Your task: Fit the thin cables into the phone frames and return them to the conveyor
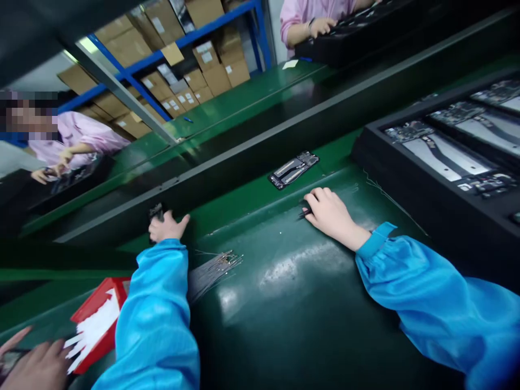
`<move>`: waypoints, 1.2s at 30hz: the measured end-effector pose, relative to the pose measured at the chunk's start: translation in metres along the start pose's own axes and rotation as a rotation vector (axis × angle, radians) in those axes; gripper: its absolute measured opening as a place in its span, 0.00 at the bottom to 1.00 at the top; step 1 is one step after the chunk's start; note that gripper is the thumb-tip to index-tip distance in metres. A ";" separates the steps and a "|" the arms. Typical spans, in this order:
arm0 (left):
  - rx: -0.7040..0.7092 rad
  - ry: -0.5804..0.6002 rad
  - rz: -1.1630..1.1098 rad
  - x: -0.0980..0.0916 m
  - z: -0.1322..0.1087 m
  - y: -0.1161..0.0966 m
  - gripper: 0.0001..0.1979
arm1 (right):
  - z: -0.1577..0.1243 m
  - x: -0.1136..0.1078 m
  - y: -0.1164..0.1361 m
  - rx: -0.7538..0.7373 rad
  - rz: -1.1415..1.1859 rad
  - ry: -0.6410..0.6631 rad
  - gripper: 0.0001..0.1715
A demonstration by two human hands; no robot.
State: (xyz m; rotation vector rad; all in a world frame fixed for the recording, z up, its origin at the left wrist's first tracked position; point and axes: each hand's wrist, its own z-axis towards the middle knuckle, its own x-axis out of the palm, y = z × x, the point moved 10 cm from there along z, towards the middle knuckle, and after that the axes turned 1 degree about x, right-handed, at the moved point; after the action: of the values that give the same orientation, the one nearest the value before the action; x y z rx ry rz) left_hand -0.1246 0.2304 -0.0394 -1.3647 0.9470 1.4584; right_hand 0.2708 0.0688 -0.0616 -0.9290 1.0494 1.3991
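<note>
Curling shut, right hand (pixel 330 212) grips black tweezers (pixel 304 210); left hand (pixel 164 227) pinches small dark part (pixel 156 211)

— Under the left hand (pixel 166 227): small dark part (pixel 156 211), mostly covered, too blurred to identify.
— And at the right hand (pixel 331 214)?
— Thin dark tool (pixel 304 212) poking out beyond the fingertips (tweezers, perhaps), rest hidden. Stacked tray (pixel 447 162) beyond, cropped by the edge.
</note>
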 end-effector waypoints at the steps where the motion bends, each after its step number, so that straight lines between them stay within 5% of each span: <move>1: -0.085 0.006 0.014 0.006 0.009 0.018 0.32 | -0.001 0.000 0.002 -0.006 0.002 -0.006 0.12; 5: -0.246 0.063 0.030 0.033 0.023 0.058 0.30 | 0.000 -0.001 0.004 -0.011 0.004 -0.017 0.11; 10: -0.299 0.059 0.055 0.035 0.031 0.071 0.33 | 0.000 -0.002 0.003 -0.004 -0.001 -0.039 0.10; 13: -0.244 0.112 0.064 0.027 0.039 0.062 0.34 | 0.000 -0.001 0.003 -0.002 0.002 -0.054 0.09; 17: 0.004 0.233 0.039 0.019 0.033 0.018 0.34 | 0.001 0.000 0.003 -0.006 0.019 -0.062 0.10; 20: 0.257 0.293 -0.005 0.021 -0.013 -0.032 0.34 | 0.001 -0.002 0.003 -0.026 0.037 -0.060 0.10; 24: 0.666 0.239 -0.061 0.015 -0.120 -0.100 0.36 | -0.005 -0.008 0.017 -0.137 0.074 -0.057 0.12; 27: 0.927 0.202 -0.148 0.004 -0.178 -0.122 0.34 | -0.020 -0.015 0.049 -0.321 0.140 -0.052 0.13; 31: 0.975 0.259 -0.153 -0.001 -0.172 -0.096 0.30 | -0.047 -0.023 0.101 -0.601 0.240 -0.037 0.17; 36: 0.881 0.403 0.031 0.011 -0.151 -0.049 0.29 | -0.048 -0.015 0.122 -0.616 0.196 0.016 0.12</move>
State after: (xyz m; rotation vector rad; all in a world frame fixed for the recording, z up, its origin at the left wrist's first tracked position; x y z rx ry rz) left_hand -0.0315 0.1031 -0.0628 -0.9629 1.6197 0.6140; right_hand 0.1499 0.0180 -0.0505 -1.3002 0.7374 1.9349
